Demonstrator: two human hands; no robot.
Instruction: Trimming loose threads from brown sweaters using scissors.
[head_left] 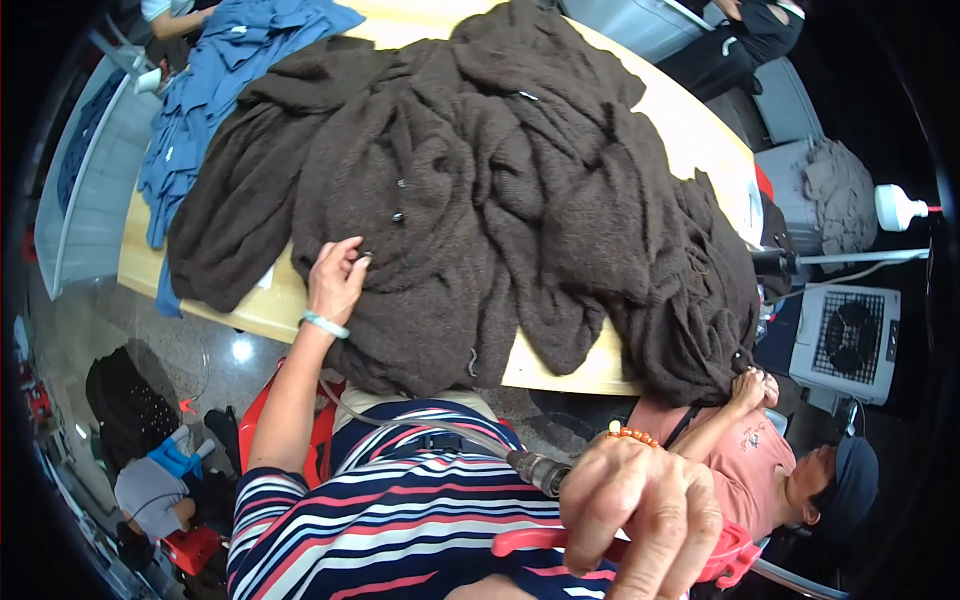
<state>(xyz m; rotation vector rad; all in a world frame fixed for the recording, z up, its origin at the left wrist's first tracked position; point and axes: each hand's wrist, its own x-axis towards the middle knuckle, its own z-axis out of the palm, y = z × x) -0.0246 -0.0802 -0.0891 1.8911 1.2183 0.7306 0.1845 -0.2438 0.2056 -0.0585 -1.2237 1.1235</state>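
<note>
Wooden table (690, 130) carries the heaped brown knit garments (500, 190): soft, bulky, limp. Left hand (335, 280) pinches a buttoned edge; right hand (640, 510) grips a red-handled tool (720, 555). Take hold at hems

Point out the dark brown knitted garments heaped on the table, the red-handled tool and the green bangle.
dark brown knitted garments (500, 180), head view, middle of the heap
red-handled tool (535, 541), head view, red handle left of the right hand
green bangle (325, 324), head view, band on the left wrist
</note>
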